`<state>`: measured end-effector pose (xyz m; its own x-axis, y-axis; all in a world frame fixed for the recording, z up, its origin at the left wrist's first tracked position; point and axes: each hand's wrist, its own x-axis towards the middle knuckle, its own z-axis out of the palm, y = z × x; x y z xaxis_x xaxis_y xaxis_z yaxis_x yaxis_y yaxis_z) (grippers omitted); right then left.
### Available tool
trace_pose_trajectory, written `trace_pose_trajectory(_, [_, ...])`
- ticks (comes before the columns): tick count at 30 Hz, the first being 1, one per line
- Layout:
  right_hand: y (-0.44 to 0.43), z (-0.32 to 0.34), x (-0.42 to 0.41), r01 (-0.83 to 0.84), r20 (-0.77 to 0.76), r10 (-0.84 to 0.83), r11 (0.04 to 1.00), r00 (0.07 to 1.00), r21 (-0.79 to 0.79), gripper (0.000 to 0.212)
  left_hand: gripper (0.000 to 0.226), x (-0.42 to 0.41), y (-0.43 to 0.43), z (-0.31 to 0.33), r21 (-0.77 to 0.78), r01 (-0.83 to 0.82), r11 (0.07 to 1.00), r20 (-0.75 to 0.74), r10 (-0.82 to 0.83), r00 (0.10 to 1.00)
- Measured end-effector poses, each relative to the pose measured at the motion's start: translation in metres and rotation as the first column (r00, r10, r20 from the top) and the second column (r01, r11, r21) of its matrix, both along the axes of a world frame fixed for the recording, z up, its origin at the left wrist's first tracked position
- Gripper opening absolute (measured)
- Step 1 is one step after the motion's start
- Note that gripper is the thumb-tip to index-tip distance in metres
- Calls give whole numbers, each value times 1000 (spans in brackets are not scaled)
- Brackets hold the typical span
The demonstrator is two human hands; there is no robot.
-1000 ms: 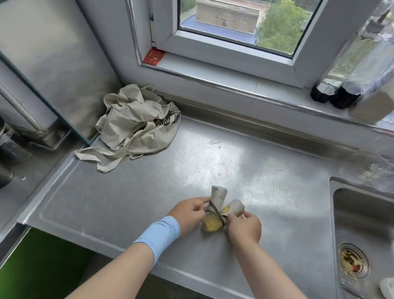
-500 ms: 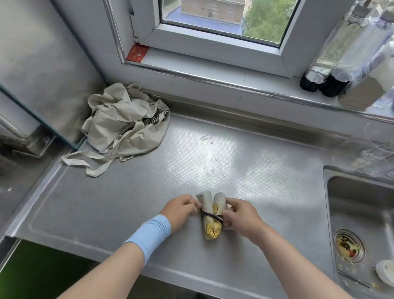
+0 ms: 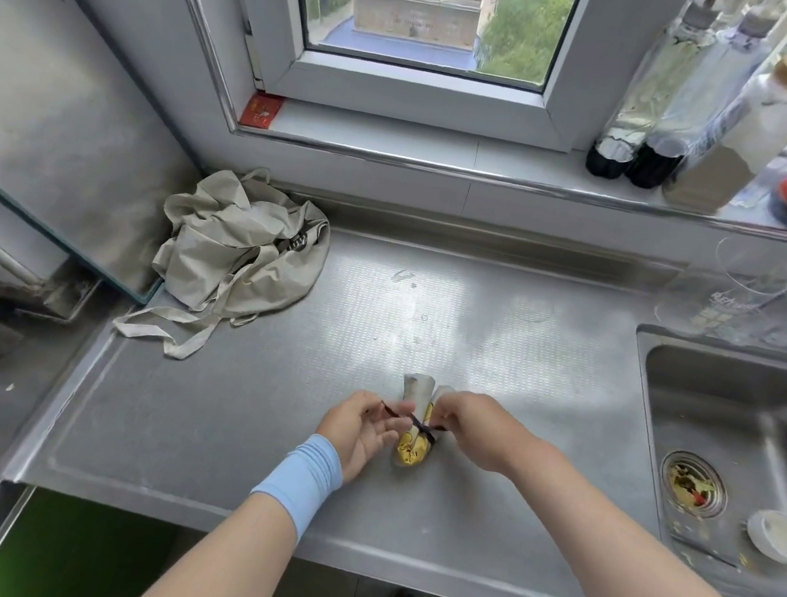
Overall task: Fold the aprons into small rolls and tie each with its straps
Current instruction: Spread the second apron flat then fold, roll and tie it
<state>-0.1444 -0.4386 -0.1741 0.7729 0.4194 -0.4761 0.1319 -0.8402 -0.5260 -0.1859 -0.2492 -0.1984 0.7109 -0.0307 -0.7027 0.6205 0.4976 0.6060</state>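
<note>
Apron roll (image 3: 410,449) — lying lengthwise — points windowward (strap (image 3: 423,426) crosswise).

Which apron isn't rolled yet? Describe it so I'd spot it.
Below the window runs a steel counter. At its back left lies a crumpled beige apron, pale straps trailing. Unlike the small roll whose dark strap the left hand and right hand pinch, it is a loose heap.
</note>
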Motion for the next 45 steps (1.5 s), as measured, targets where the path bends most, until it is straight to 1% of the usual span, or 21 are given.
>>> trace_pose_trajectory(3, [3,9,6,-139,-15,138,982,990,-128,21,26,10,-9,2,289,135,948,-34,-131,991])
trace_pose_trajectory(5, [7,10,9,-198,-21,198,961,980,-195,15,17,16,-14,3,493,269,827,-26,-295,955])
trace_pose_trajectory(6, [9,10,10,-229,-18,231,945,973,-233,14,13,18,-16,5,597,339,728,-29,-402,915])
trace_pose_trajectory(8, [13,9,12,-266,-14,276,911,961,-315,16,10,19,-19,8,765,443,468,-93,-600,795])
trace_pose_trajectory(10, [15,11,12,-277,-8,295,888,955,-367,18,6,18,-19,11,858,462,225,-159,-739,655])
trace_pose_trajectory(12, [16,9,11,-254,20,279,897,960,-362,20,6,17,-17,12,891,451,53,-222,-816,534])
trace_pose_trajectory(14, [17,8,7,-222,41,255,901,966,-373,22,16,15,-12,11,884,467,-26,-271,-842,465])
trace_pose_trajectory(20, [23,2,-3,-151,68,180,940,981,-307,20,39,3,-3,12,851,483,-206,-422,-815,397])
trace_pose_trajectory(24, [27,5,-6,-70,50,85,966,995,-250,10,49,11,-9,12,819,437,-373,-535,-772,344])
trace_pose_trajectory(25, [28,7,-8,-31,36,39,978,999,-206,9,43,12,-9,13,813,433,-388,-546,-766,338])
trace_pose_trajectory(26, [29,8,-9,16,5,-15,989,1000,-147,11,34,13,-8,14,818,444,-364,-531,-775,342])
trace_pose_trajectory(27, [28,8,-11,60,-20,-62,994,998,-93,14,26,12,-6,14,834,462,-301,-489,-792,365])
trace_pose_trajectory(30, [22,8,-10,122,-30,-124,991,992,-60,17,16,5,7,8,868,496,8,-299,-790,535])
trace_pose_trajectory(32, [17,4,-9,95,2,-95,990,995,-109,21,15,-1,12,2,867,486,115,-237,-762,603])
trace_pose_trajectory(34, [13,-1,-9,79,27,-76,985,997,-156,18,23,-6,12,-3,861,481,164,-212,-745,633])
trace_pose_trajectory(36, [12,-6,-10,90,36,-85,980,996,-176,16,25,-7,11,-4,855,480,196,-197,-733,651])
trace_pose_trajectory(38, [11,-9,-12,97,53,-90,981,995,-167,15,21,-8,13,-2,861,476,180,-204,-735,647])
trace_pose_trajectory(41, [12,-10,-14,101,53,-97,991,994,-83,11,18,-6,21,-4,944,327,46,-179,-762,622])
trace_pose_trajectory(42, [12,-12,-14,91,50,-88,994,995,-62,9,17,-7,21,-3,972,233,15,-132,-787,602])
trace_pose_trajectory(43, [13,-14,-15,77,50,-74,996,996,-54,8,16,-6,19,-1,990,141,17,-67,-821,567])
trace_pose_trajectory(45, [14,-16,-16,53,39,-51,997,998,-54,11,15,-2,11,4,995,81,60,15,-881,473])
